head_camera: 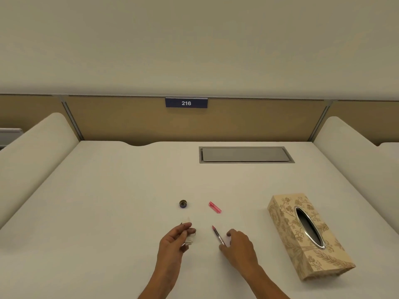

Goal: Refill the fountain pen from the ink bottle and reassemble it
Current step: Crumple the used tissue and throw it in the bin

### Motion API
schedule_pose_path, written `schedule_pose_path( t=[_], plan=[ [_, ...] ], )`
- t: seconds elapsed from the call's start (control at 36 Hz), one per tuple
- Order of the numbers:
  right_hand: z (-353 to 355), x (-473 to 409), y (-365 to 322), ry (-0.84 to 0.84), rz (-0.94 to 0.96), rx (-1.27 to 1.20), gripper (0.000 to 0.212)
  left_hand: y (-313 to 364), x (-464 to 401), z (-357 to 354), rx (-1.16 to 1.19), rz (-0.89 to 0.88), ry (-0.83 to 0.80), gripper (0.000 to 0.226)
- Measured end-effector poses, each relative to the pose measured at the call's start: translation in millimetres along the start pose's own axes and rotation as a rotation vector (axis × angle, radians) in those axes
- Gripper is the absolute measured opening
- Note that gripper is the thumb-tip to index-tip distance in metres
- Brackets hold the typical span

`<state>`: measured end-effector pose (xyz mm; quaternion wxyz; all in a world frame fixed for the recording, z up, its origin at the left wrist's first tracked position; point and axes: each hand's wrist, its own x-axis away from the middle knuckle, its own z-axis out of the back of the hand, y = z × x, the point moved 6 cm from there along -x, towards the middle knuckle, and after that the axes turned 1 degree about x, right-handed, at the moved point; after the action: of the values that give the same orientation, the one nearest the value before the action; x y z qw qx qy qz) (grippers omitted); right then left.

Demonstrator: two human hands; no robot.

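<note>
1. Head view, looking down over a pale desk (108, 201) that runs back to a tan partition carrying a blue plate marked 216 (186, 103)

2. Left hand (175, 238) rests near the middle of the desk, fingers curled around something small, pale and see-through; I cannot tell for sure whether it is the ink bottle

3. Right hand (238, 247) lies just beside it, thumb and forefinger pinching the back end of the pen section (217, 233), whose pink nib end points away from the person and sits low over the desk

4. Dark round bottle cap (183, 204) stands alone beyond the left hand, apart from it

5. Pink pen cap (215, 207) lies slanted beyond the right hand, near the bottle cap but not touching

6. Patterned tissue box (287, 223) lies to the right, well apart from the hands and short of the desk's right edge

7. Grey hatch (244, 154) is set flush near the back edge; the desk's left side and far middle lie open
</note>
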<state>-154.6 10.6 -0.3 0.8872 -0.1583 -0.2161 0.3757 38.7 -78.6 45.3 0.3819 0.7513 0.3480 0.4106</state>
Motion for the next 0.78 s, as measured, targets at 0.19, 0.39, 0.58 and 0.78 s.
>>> schedule_pose_path(
  t=[0.19, 0.39, 0.58, 0.78],
  plan=[
    [10, 3, -5, 0.15, 0.009, 0.086, 0.055, 6, 7, -11, -0.229, -0.047, -0.073, 0.035],
    [18, 8, -20, 0.253, 0.115, -0.068, 0.039, 3, 5, -17, -0.391, -0.053, -0.098, 0.04],
    [23, 28, -35, 0.169, 0.176, -0.421, 0.015, -1, -2, -17, -0.481, -0.116, -0.138, 0.05],
    [20, 42, -45, 0.028, 0.178, -0.579, 0.018, 2, -5, -22, -0.542, -0.137, -0.177, 0.054]
  ],
)
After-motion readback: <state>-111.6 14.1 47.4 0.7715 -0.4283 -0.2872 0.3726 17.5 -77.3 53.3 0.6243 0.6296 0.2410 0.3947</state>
